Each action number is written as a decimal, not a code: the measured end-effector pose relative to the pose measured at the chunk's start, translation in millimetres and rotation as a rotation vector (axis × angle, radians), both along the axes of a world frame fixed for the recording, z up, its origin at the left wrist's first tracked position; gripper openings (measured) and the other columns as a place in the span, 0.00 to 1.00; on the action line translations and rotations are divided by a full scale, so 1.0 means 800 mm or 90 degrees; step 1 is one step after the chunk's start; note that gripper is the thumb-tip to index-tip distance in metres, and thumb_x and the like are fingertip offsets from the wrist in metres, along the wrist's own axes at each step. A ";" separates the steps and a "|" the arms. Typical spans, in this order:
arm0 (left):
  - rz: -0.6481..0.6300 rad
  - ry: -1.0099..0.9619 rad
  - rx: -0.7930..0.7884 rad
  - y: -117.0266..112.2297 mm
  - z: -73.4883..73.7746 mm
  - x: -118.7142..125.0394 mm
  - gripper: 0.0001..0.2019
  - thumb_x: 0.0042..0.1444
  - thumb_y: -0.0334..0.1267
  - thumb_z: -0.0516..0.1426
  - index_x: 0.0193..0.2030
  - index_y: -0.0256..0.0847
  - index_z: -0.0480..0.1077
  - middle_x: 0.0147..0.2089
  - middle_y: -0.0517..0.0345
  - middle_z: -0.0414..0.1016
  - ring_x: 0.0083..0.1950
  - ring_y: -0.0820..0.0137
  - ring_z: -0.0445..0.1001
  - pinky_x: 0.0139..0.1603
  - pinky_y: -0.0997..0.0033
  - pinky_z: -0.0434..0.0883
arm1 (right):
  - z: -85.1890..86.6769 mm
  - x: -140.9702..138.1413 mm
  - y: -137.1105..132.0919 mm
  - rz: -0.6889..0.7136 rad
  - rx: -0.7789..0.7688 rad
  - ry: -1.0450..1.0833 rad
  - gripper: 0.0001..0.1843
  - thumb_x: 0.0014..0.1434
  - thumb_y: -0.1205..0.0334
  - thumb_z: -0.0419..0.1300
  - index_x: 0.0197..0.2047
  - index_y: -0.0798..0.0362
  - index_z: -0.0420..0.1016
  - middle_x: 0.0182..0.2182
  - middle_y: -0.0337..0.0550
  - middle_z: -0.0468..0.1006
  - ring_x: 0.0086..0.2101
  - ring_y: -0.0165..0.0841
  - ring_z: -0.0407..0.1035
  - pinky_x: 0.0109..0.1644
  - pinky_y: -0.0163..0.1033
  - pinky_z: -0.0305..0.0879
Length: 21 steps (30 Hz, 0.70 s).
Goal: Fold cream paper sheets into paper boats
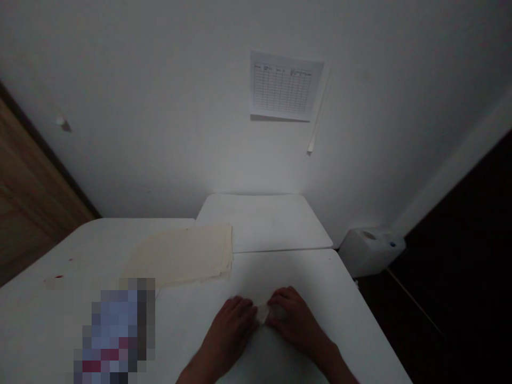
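Note:
My left hand (237, 325) and my right hand (291, 320) face each other low over the white table, close to its near side. Both have curled fingers and grip a small pale piece (262, 313) that shows in the gap between them. It looks thin and crumpled, like paper or cloth; the dim light hides its exact kind, and the fingers cover most of it. Beyond my left hand lies a stack of beige sheets (184, 256) with uneven edges, flat and apart from both hands.
Several white tabletops (264, 221) meet against the wall. At the left sits a pixelated bluish object (112, 325). A printed table sheet (282, 88) hangs on the wall. Right of the tables stands a white plastic container (370, 250) on the dark floor. A wooden panel (36, 192) borders the left.

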<state>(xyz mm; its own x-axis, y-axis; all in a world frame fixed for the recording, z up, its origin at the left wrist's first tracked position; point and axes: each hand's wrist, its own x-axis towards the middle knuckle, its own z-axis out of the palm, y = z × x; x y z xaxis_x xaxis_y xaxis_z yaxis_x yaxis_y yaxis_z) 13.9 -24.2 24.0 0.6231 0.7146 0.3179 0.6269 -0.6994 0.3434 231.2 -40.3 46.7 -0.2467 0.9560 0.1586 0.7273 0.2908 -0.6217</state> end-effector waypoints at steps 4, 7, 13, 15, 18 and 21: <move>0.050 -0.069 -0.060 0.006 -0.010 0.007 0.17 0.56 0.28 0.55 0.52 0.44 0.69 0.49 0.51 0.73 0.52 0.59 0.69 0.55 0.53 0.68 | 0.002 -0.002 0.002 -0.018 -0.013 0.062 0.17 0.48 0.70 0.67 0.42 0.49 0.75 0.42 0.42 0.73 0.46 0.37 0.66 0.51 0.39 0.62; 0.068 -0.132 -0.125 0.008 -0.008 0.010 0.19 0.54 0.28 0.56 0.53 0.44 0.69 0.51 0.49 0.71 0.53 0.59 0.69 0.56 0.54 0.68 | 0.003 -0.004 0.004 -0.008 -0.025 0.121 0.19 0.47 0.73 0.64 0.43 0.50 0.74 0.43 0.42 0.72 0.44 0.35 0.68 0.49 0.38 0.63; 0.048 -0.227 -0.281 0.010 0.025 0.011 0.13 0.53 0.29 0.54 0.44 0.42 0.72 0.43 0.55 0.73 0.44 0.67 0.74 0.47 0.68 0.71 | -0.004 -0.002 0.005 -0.053 -0.039 0.198 0.21 0.50 0.70 0.62 0.48 0.48 0.75 0.45 0.42 0.76 0.46 0.37 0.70 0.52 0.41 0.63; 0.076 -0.240 -0.303 0.011 0.030 0.011 0.11 0.56 0.34 0.54 0.44 0.42 0.73 0.43 0.55 0.76 0.44 0.66 0.74 0.48 0.68 0.71 | -0.008 0.000 0.004 -0.062 -0.056 0.217 0.20 0.50 0.68 0.64 0.47 0.47 0.76 0.44 0.41 0.78 0.46 0.38 0.71 0.53 0.43 0.63; 0.115 -0.238 -0.319 0.012 0.030 0.012 0.10 0.59 0.41 0.54 0.43 0.43 0.75 0.43 0.55 0.79 0.45 0.64 0.75 0.49 0.66 0.70 | -0.012 0.001 0.003 -0.071 -0.083 0.275 0.21 0.47 0.66 0.66 0.47 0.47 0.77 0.44 0.41 0.79 0.45 0.39 0.72 0.52 0.42 0.66; 0.128 -0.241 -0.304 0.012 0.029 0.014 0.12 0.59 0.44 0.55 0.41 0.43 0.77 0.42 0.55 0.80 0.45 0.63 0.76 0.50 0.66 0.70 | -0.011 0.002 0.004 -0.099 -0.109 0.329 0.18 0.49 0.63 0.66 0.46 0.50 0.78 0.45 0.44 0.79 0.45 0.39 0.73 0.52 0.43 0.67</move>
